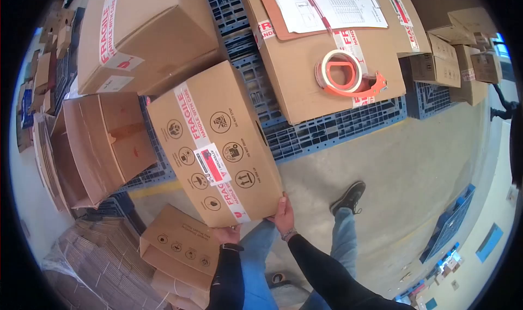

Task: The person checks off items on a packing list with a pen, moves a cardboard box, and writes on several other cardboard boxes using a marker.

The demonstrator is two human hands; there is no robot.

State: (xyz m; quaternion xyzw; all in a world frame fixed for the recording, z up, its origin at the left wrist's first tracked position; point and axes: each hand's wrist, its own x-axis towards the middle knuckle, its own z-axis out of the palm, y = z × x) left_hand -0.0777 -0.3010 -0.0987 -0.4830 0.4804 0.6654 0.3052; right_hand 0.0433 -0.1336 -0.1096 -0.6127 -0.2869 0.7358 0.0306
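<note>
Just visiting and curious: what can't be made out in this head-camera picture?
Head view: left hand fingertips, hidden under the brown cardboard box with red-and-white FRAGILE tape.
Head view: that box's contents; it is taped shut.
Head view: print on the white paper sheet, too small.
Head view: dark-clothed person at right, cut off by the lens rim.

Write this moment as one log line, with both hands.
left hand: grips taped box near edge | right hand: grips same edge | tape dispenser: lying on neighbouring box

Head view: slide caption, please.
Left hand and right hand hold the near edge of a brown cardboard box taped FRAGILE, beside a blue plastic pallet.
</note>
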